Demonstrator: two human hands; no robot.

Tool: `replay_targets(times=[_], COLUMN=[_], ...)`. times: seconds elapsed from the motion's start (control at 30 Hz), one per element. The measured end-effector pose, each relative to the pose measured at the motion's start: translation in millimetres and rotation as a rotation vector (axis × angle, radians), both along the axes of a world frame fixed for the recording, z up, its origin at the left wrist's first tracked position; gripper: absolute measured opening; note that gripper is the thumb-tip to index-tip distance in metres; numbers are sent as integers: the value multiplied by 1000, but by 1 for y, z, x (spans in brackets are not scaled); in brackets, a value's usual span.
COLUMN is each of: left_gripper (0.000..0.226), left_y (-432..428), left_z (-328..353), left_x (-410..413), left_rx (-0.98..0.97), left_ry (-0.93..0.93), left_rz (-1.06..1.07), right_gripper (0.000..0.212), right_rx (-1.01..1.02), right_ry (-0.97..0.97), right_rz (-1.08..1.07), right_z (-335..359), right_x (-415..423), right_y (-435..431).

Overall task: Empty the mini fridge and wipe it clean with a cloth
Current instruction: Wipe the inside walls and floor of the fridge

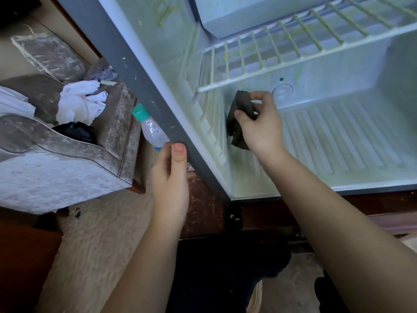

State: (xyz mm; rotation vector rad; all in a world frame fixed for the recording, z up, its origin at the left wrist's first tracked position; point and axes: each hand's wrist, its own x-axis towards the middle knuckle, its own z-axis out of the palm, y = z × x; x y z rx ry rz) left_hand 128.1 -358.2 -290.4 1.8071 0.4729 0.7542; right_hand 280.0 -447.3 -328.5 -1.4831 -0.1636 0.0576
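Observation:
The mini fridge [158, 91] stands open, its white inside smeared with green stains. A white wire shelf [270, 57] sits in its upper half. My right hand [259, 125] is inside the fridge, shut on a dark cloth [239, 123] that presses against the lower left inner wall. My left hand [171, 177] is outside at the fridge's grey front edge, thumb on the frame, holding a clear plastic bottle [151, 129] with a teal cap that points up and left. The fridge floor [338, 143] is ribbed and holds nothing.
A worn grey armchair [67, 163] stands to the left, with white cloths [81, 102] and a dark item [76, 132] on its seat. Beige carpet [99, 245] lies below. Dark wood trim [270, 218] runs under the fridge.

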Motion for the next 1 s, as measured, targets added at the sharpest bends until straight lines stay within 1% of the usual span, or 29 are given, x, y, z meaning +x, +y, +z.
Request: replay_targets(times=[0.1, 0.2, 0.27, 0.37, 0.43, 0.47, 0.57, 0.63, 0.77, 0.87, 0.93, 1.0], left_gripper=[45, 50, 53, 59, 67, 68, 56, 46, 41, 29, 30, 32], left_y=[7, 11, 13, 13, 13, 14, 15, 13, 4, -2, -5, -8], left_z=[-2, -4, -6, -6, -6, -7, -7, -6, -3, 1, 2, 3], left_x=[2, 3, 3, 4, 3, 3, 2, 1, 0, -1, -2, -2], left_rx=[74, 86, 80, 68, 59, 60, 68, 21, -55, -97, -110, -118], left_ry=[-2, -18, -26, -38, -27, -22, -6, -15, -38, -26, -19, -7], left_rz=[-15, -44, -53, -54, -61, -66, -74, -69, -77, -64, -56, -45], right_gripper=[26, 26, 24, 28, 17, 15, 24, 25, 31, 32, 32, 31], right_rx=[94, 147, 153, 172, 152, 131, 63, 11, -68, -120, -152, -193], right_ry=[115, 144, 107, 61, -28, -77, -172, -203, -287, -389, -449, -469], right_rz=[-8, 63, 94, 108, 127, 138, 150, 175, 265, 277, 272, 243], right_z=[1, 3, 5, 14, 23, 27, 33, 30, 19, 12, 12, 11], right_x=[25, 39, 38, 37, 37, 35, 23, 10, -26, -47, -53, -53], right_y=[12, 28, 35, 33, 27, 24, 13, 1, -25, -39, -44, -45])
